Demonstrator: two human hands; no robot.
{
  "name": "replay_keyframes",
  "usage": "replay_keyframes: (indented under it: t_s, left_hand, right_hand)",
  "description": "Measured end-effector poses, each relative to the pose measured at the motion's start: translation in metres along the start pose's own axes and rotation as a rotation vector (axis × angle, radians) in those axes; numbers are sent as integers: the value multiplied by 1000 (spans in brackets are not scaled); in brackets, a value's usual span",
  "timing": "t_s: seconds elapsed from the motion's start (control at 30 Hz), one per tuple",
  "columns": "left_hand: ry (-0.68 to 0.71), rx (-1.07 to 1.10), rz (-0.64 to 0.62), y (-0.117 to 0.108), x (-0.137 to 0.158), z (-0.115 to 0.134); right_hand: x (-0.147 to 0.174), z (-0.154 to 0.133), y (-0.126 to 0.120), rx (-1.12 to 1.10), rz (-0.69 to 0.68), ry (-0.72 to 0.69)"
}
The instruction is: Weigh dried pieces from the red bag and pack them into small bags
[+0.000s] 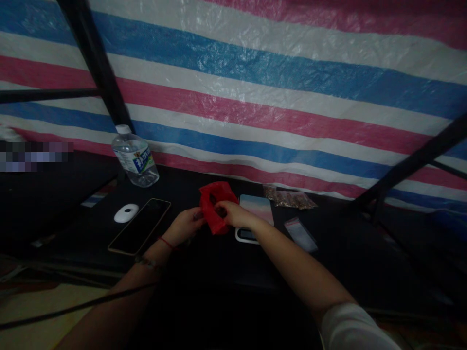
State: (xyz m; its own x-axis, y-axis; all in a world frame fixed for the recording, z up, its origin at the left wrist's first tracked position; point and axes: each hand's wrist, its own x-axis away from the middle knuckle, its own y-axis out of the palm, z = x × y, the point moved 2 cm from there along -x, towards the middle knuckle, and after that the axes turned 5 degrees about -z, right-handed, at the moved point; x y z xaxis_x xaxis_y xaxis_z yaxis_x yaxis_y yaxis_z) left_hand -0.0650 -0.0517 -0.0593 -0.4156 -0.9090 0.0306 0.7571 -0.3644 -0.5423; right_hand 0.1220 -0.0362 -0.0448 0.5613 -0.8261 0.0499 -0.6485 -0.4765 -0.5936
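A red plastic bag (215,221) stands with its mouth open on the black table, some dark contents just visible inside. My left hand (186,224) grips the bag's left side between its fingers. Over the bag's opening, my right hand (235,214) has its curled fingers dipped into the mouth; whatever they pinch is hidden. Under my right wrist lies a small digital scale (260,206) with a pale blue and pink platform, its display (247,235) partly covered by my forearm.
Right of the scale lie small filled zip bags (292,198) and a flat clear zip bag (301,234). On the left are a phone (140,226), a white rounded case (126,213) and a clear plastic bottle (136,158). Striped sheeting (255,107) hangs behind, beside a dark metal post (98,63).
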Motion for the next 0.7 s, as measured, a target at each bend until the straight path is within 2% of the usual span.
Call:
replay_keyframes:
  t_s: [0.07,0.23,0.37,0.53,0.7]
  left_hand:
    - [44,30,-18,1,-1,-1]
    - [41,97,45,1,-4,-12]
    - [53,146,48,2,-5,-18]
    - [41,85,21,0,-3,-13]
    - [0,-28,47,-3,-1,-12]
  right_hand:
    - [1,0,1,-27,37,-31]
    - [1,-1,2,-111,66,-100]
    - [1,2,-3,-223,196,-80]
    - [7,1,-2,-240,297,-120]
    - [13,-2,-1,-201,343,-49]
